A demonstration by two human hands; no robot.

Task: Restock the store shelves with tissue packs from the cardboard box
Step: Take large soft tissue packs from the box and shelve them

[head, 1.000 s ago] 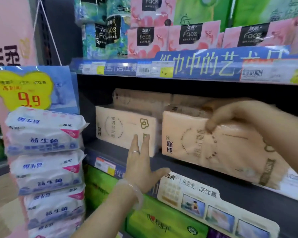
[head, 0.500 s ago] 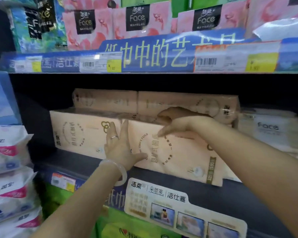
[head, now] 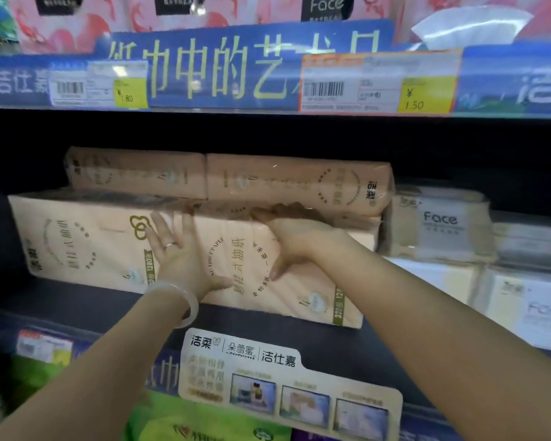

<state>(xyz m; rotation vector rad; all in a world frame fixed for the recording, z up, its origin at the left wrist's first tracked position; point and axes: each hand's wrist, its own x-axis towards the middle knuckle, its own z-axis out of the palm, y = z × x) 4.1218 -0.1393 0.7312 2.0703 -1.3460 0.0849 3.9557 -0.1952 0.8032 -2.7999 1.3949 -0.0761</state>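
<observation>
While the left hand [head: 178,256] pressed flat, spread fingers on the peach plastic-wrapped tissue pack [head: 252,281] on the dark shelf [head: 77,300], the right hand [head: 296,240] clasped its top edge, probably to seat it straight.

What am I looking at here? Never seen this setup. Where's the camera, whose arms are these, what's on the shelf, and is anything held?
There is no robot here. A person stocks a store shelf with bare hands, and the single picture comes from a wide-angle camera worn on their head, looking forward and down, so both arms reach in from below.

The left hand, with a ring and a pale bangle, presses flat against the front of a peach tissue pack. The right hand hooks over that pack's top edge, thumb down the front.

The pack sits on the dark shelf beside a matching pack, with two more stacked behind. White Face packs lie to the right, and a blue price strip runs above.
</observation>
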